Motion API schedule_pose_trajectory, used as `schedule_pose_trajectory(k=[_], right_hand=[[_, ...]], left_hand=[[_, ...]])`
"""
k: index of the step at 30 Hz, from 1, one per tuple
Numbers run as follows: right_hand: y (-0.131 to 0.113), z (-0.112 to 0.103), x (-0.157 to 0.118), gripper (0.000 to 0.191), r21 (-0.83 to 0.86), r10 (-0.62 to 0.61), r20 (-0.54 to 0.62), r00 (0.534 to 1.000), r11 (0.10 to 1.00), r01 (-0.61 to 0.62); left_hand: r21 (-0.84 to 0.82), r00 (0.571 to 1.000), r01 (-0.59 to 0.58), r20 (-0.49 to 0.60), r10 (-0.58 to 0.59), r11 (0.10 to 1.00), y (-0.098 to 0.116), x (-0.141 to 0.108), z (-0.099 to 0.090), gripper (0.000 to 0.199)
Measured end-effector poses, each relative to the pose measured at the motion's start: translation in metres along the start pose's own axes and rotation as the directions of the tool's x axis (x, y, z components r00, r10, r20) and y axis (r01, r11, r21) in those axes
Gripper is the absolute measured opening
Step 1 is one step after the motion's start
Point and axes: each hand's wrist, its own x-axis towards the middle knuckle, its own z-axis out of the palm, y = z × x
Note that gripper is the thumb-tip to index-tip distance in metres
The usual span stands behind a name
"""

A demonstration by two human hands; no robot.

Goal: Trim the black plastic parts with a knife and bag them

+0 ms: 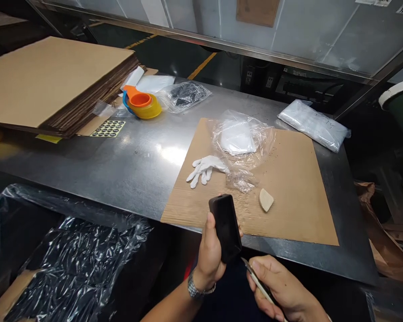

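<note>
Low, at the near edge of a steel table [134, 165], the left hand [211, 252] was closed around a black case [225, 228], oblong and held on a tilt, thumb along its side. A metal watch [195, 288] sat on that wrist. The right hand [277, 286], apart from the left, gripped a slim knife-like tool [262, 290] — pale handle, dark narrow tip. The tip stood just beside the case's lower end; could not tell whether they touched.

Beyond both hands a cardboard sheet [298, 188] lay flat on the table. It bore a white glove [206, 167], fingers leftward; a crumpled clear bag [245, 161] with something white inside; and a beige wedge [265, 200], nearest the case. A white wrapped packet [314, 125] lay by the sheet's far right corner.

Farther left: an orange and yellow tape dispenser [143, 103], a sticker sheet [109, 129] and a tall cardboard stack [53, 80] — brown, layers showing at the side.
</note>
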Motion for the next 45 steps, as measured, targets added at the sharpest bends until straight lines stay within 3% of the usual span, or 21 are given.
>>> schedule_pose_trajectory(k=[4,7,11,12,16,18,26,31,35,39,42,45], right_hand=[[-0.002,-0.001,-0.002,0.047,-0.013,-0.117,-0.183,0.976,0.993,0.117],[-0.004,-0.001,-0.001,0.046,-0.224,-0.274,-0.287,0.918,0.951,0.214],[-0.005,0.005,0.007,0.039,-0.490,-0.392,-0.397,0.830,0.855,0.170],[-0.006,0.007,0.009,0.039,-0.501,-0.394,-0.405,0.825,0.851,0.160],[-0.007,0.012,0.016,0.041,-0.365,-0.326,-0.316,0.891,0.909,0.203],[-0.007,0.012,0.016,0.039,-0.328,-0.327,-0.299,0.896,0.917,0.226],[-0.006,0.007,0.007,0.038,-0.472,-0.436,-0.396,0.808,0.852,0.228],[-0.011,0.000,0.000,0.045,-0.644,-0.575,-0.384,0.722,0.727,0.237],[-0.019,-0.012,-0.008,0.039,-0.803,-0.672,-0.392,0.628,0.584,0.123],[-0.028,-0.047,-0.001,0.031,-0.903,-0.760,-0.427,0.490,0.334,-0.269],[-0.038,-0.089,0.013,0.027,-0.842,-0.814,-0.467,0.345,0.291,-0.454],[-0.046,-0.119,0.020,0.027,-0.844,-0.850,-0.430,0.304,0.259,-0.469]], left_hand=[[-0.022,0.991,0.134,0.023,-0.133,0.991,0.002,0.004,0.000,0.058],[-0.040,0.989,0.146,0.038,-0.145,0.988,0.000,0.003,0.000,0.053],[-0.077,0.990,0.134,0.055,-0.130,0.988,-0.004,-0.003,0.002,0.054],[-0.094,0.990,0.130,0.060,-0.125,0.987,-0.005,-0.004,0.003,0.056],[-0.161,0.989,0.135,0.084,-0.123,0.978,-0.004,-0.005,0.004,0.056],[-0.171,0.988,0.152,0.065,-0.143,0.973,-0.002,-0.003,0.004,0.053],[-0.149,0.975,0.221,0.022,-0.220,0.964,0.000,-0.002,0.005,0.052],[-0.144,0.934,0.352,0.121,-0.336,0.925,-0.003,-0.002,0.003,0.052],[-0.101,0.865,0.485,0.200,-0.460,0.869,-0.006,-0.002,-0.001,0.053],[-0.026,0.786,0.586,0.261,-0.560,0.810,-0.008,-0.001,-0.003,0.055],[0.029,0.745,0.617,0.300,-0.596,0.787,-0.009,0.000,-0.004,0.055],[0.052,0.738,0.611,0.323,-0.592,0.790,-0.010,-0.001,-0.004,0.053]])
